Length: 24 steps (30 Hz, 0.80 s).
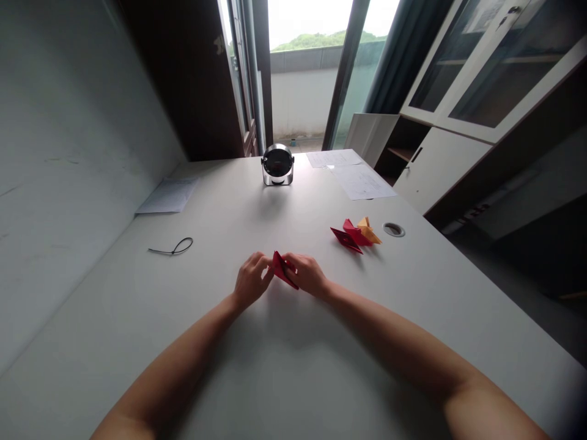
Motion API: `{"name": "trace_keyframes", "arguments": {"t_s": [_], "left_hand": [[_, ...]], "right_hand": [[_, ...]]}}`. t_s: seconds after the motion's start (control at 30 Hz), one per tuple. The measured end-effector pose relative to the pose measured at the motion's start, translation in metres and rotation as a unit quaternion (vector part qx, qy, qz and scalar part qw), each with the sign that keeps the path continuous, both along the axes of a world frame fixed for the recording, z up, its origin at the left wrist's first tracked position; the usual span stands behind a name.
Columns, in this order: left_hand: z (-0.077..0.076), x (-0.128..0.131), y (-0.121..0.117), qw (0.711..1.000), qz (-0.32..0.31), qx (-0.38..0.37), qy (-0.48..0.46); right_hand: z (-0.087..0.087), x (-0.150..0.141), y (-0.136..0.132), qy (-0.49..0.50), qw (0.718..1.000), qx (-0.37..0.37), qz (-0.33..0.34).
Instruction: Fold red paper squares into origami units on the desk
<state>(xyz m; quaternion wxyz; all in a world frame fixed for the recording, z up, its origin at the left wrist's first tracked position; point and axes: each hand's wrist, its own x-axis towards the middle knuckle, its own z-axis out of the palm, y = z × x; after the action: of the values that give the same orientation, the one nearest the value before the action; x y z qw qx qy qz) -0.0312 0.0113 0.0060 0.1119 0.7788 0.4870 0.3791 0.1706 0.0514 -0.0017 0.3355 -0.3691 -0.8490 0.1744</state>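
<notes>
A red folded paper piece (283,272), pointed at its ends, is held between my two hands above the middle of the white table. My right hand (306,273) grips its right side, with the fingers closed on the paper. At its upper left edge, my left hand (252,278) pinches the paper between thumb and fingers. Part of the piece is hidden by my right fingers. To the right lie more paper folds: a dark red one (347,239), a red one (356,233) and an orange one (369,230), close against each other.
A black cable tie loop (177,247) lies on the left of the table (238,379). Papers (169,195) rest by the left wall, and printed sheets (362,181) at the back right. A round metal device (277,165) stands at the back. A cable-hole ring (393,230) sits near the right edge.
</notes>
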Motion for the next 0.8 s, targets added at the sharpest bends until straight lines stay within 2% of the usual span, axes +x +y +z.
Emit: {"name": "trace_keyframes", "arguments": {"t_s": [0.1,0.17,0.4,0.53,0.8], "left_hand": [[0.0021,0.0020,-0.0018,0.998,-0.043,-0.038,-0.005],[0.0042,0.0029,-0.0028,0.997,-0.047,-0.056,-0.029],[0.0059,0.0028,-0.0023,0.994,0.013,-0.099,-0.035],[0.0044,0.0038,-0.0015,0.991,0.038,-0.120,-0.037],[0.0080,0.0041,-0.0021,0.991,0.022,-0.130,-0.039]], "right_hand": [[0.0005,0.0003,0.0002,0.007,1.000,0.024,-0.003],[0.0010,0.0004,0.0000,0.011,0.999,0.039,-0.005],[0.0042,0.0008,-0.0019,0.001,0.998,0.056,-0.036],[0.0039,0.0017,-0.0014,-0.024,0.997,0.076,-0.021],[-0.0026,0.0014,0.0018,-0.039,0.995,0.081,0.048]]}}
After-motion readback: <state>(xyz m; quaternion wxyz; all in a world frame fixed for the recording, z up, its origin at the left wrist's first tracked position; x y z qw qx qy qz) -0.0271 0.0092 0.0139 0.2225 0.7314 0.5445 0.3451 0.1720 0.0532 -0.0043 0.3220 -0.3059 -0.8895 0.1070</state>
